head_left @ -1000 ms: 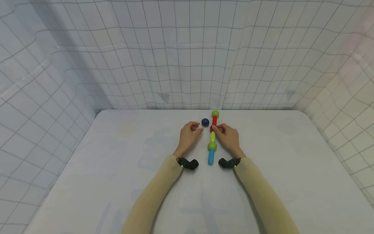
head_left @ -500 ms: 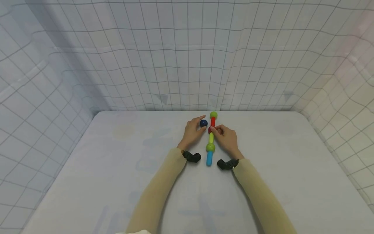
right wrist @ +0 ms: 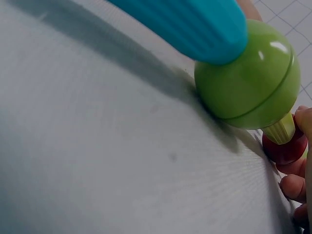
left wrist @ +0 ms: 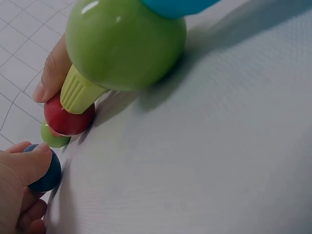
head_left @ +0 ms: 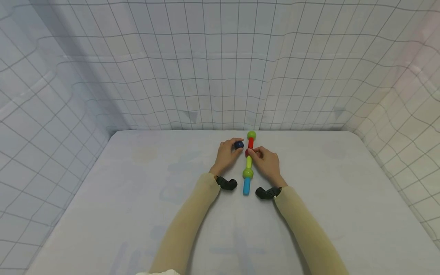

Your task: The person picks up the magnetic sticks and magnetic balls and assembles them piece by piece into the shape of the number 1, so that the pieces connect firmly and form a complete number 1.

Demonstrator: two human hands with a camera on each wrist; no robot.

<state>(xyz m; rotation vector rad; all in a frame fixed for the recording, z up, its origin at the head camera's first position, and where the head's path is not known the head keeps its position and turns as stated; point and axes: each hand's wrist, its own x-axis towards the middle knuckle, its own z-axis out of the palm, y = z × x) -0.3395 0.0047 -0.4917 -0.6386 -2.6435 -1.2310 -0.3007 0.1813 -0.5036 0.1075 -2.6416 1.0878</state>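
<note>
1. Two hands work at the red ball (left wrist: 68,119): the right hand (head_left: 268,162) pinches it, the left hand (head_left: 225,156) pinches the dark-blue ball (head_left: 238,144) just left of it.
2. The red rod (head_left: 251,143) lies beyond the red ball; the ribbed yellow rod (left wrist: 78,92) lies on its near side.
3. The balls look hard, light and sturdy (glossy, so perhaps slippery); their widest girth seems the best hold.
4. The far edge of the table (head_left: 326,183) runs near, beyond the red ball; broad room opens to its left, right and near side.

White tabletop (head_left: 120,206), gridded curtain (head_left: 220,72)
</note>
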